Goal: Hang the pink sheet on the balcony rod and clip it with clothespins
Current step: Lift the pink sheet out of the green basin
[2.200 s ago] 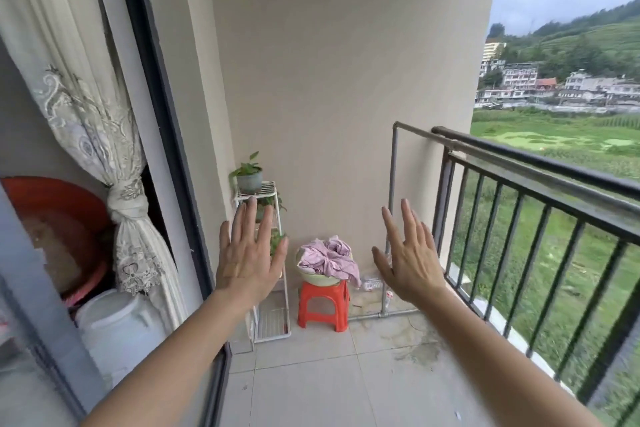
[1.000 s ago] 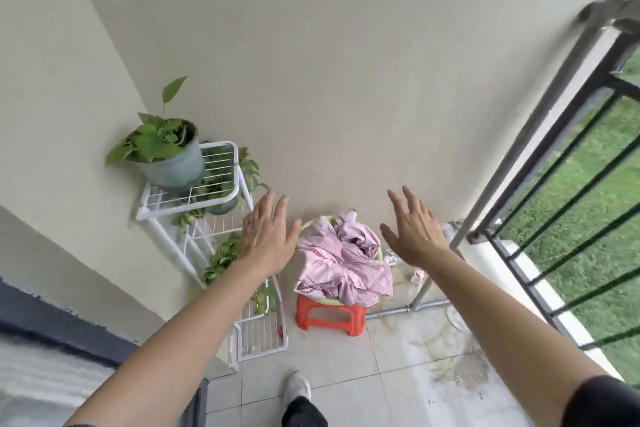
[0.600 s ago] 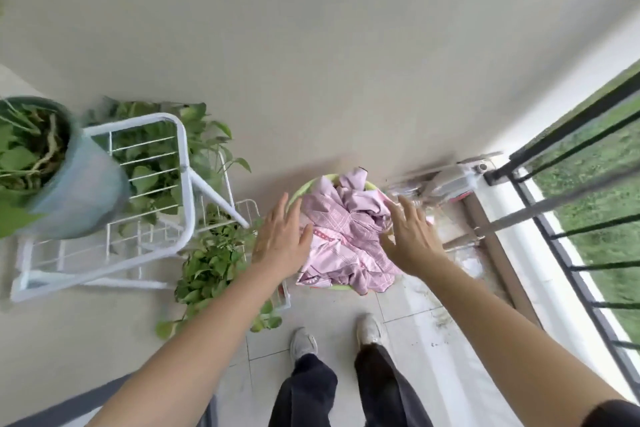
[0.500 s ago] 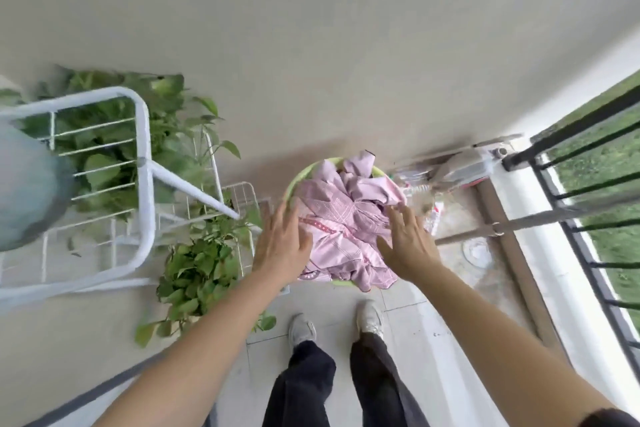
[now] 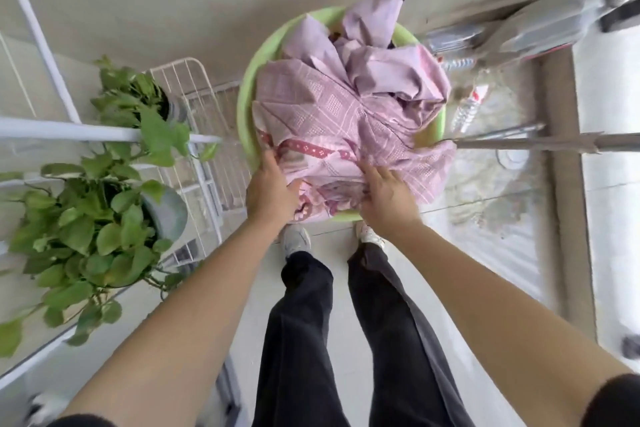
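- In the round light-green plastic basin (image 5: 250,104): crumpled pink patterned cloth sheet (image 5: 346,104), heaped above the rim and spilling over the near side.
- At the basin's near edge, resting on the sheet: left hand (image 5: 272,189) and right hand (image 5: 384,196), side by side.
- Left of the basin: white wire plant rack (image 5: 194,87), holding potted leafy green plants (image 5: 97,229).
- Right of the basin: clear plastic bottle (image 5: 467,111) and grey metal rod (image 5: 554,141).

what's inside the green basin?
The pink sheet fills the green basin and spills over its rim; left hand and right hand touch its near side. Anything underneath is covered.
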The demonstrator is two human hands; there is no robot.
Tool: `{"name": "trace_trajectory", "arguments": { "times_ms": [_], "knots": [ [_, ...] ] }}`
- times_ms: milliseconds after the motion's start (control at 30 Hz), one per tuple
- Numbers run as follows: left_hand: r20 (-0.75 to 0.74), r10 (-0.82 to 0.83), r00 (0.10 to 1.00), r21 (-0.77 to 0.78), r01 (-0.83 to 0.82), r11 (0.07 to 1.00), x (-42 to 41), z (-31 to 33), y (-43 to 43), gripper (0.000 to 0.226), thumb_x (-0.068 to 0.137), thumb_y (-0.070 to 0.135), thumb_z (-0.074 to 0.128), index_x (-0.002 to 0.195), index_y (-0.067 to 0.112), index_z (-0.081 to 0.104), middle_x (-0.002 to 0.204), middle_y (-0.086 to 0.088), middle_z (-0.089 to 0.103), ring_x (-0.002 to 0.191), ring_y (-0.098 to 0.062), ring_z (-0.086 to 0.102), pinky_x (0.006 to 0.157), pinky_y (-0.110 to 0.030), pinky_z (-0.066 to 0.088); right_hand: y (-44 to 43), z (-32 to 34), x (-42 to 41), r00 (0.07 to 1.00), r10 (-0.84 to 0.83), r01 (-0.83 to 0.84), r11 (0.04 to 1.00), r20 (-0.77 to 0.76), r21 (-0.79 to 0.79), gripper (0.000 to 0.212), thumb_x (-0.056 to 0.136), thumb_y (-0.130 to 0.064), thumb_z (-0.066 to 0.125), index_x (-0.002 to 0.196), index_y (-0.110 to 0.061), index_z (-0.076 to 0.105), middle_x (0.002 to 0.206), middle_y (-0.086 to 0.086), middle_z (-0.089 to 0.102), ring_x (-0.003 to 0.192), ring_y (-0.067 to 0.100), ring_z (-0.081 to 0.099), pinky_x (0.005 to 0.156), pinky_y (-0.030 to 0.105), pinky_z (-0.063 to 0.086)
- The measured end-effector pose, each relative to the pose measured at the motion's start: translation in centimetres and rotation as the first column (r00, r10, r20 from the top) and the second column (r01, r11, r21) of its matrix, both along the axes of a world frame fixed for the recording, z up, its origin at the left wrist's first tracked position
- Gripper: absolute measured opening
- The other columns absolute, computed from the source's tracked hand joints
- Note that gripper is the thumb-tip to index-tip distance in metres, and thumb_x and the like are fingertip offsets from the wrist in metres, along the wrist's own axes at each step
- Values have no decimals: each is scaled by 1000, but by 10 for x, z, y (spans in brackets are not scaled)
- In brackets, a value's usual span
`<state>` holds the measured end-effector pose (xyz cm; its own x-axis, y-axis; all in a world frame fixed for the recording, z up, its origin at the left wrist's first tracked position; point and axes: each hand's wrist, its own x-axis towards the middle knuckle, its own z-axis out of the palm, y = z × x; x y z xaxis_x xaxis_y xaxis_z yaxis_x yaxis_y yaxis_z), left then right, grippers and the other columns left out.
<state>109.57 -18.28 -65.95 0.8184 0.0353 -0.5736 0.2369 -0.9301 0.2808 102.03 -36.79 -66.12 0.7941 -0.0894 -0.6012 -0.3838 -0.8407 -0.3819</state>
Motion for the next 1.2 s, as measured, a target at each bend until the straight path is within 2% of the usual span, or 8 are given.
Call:
{"name": "trace_trajectory", "arguments": {
  "times_ms": [133,367,500,633,767,900,1100,1200],
  "knots": [
    [33,-162,986,31,161,987,11,24,-1,53,85,40,70,121,16,40,90,-1,64,70,-24,62,54,-31,45,-10,24,24,990,-133,128,987,52,93,59,90,-22,54,145,-13,35,93,11,61,77,34,64,61,34,44],
    [210,-191,959,-65,208,976,32,81,4,20,85,28,72,101,20,65,81,1,70,68,-23,63,51,-24,37,-35,55,48,977,87,-53,984,-195,172,143,53,-74,80,158,-23,-3,117,9,67,103,31,64,88,36,51],
    [330,-253,910,-120,306,944,29,135,0,12,82,16,73,93,19,69,71,2,69,60,-21,61,44,-18,29,-22,79,35,1000,4,-1,994,-30,107,122,52,-52,92,151,-24,26,141,9,40,120,32,54,97,41,49],
    [465,-328,822,-169,446,879,25,195,2,21,73,7,77,92,17,73,67,4,69,54,-14,58,45,-16,34,-5,112,25,931,-309,257,933,194,253,130,53,-42,90,155,-19,12,146,9,40,128,30,49,97,44,48],
    [550,-332,766,-178,496,850,32,255,13,18,75,10,79,92,15,73,70,2,71,55,-15,60,44,-15,33,-5,193,41,967,-226,216,972,119,93,65,65,-39,83,123,-23,58,108,7,70,101,32,66,72,31,46],
    [499,-355,791,-75,448,891,44,309,23,37,82,53,68,89,18,61,67,-3,61,62,-28,59,49,-30,37,-24,308,68,822,-352,352,932,447,86,31,71,-45,52,75,-15,56,69,13,61,80,46,57,59,33,37],
    [478,-308,822,-212,448,868,41,394,21,83,69,80,58,132,30,39,117,4,64,90,-21,65,72,-34,53,-29,460,75,669,-266,306,950,694,69,24,78,-24,51,88,-10,68,78,13,70,77,34,65,61,41,53],
    [488,-335,806,-273,505,819,36,416,19,115,58,82,67,148,33,16,147,2,38,128,-24,45,103,-45,42,-28,514,62,592,-349,330,927,726,177,27,73,-26,46,81,-10,66,75,11,69,74,30,66,62,44,53]
  ]
}}
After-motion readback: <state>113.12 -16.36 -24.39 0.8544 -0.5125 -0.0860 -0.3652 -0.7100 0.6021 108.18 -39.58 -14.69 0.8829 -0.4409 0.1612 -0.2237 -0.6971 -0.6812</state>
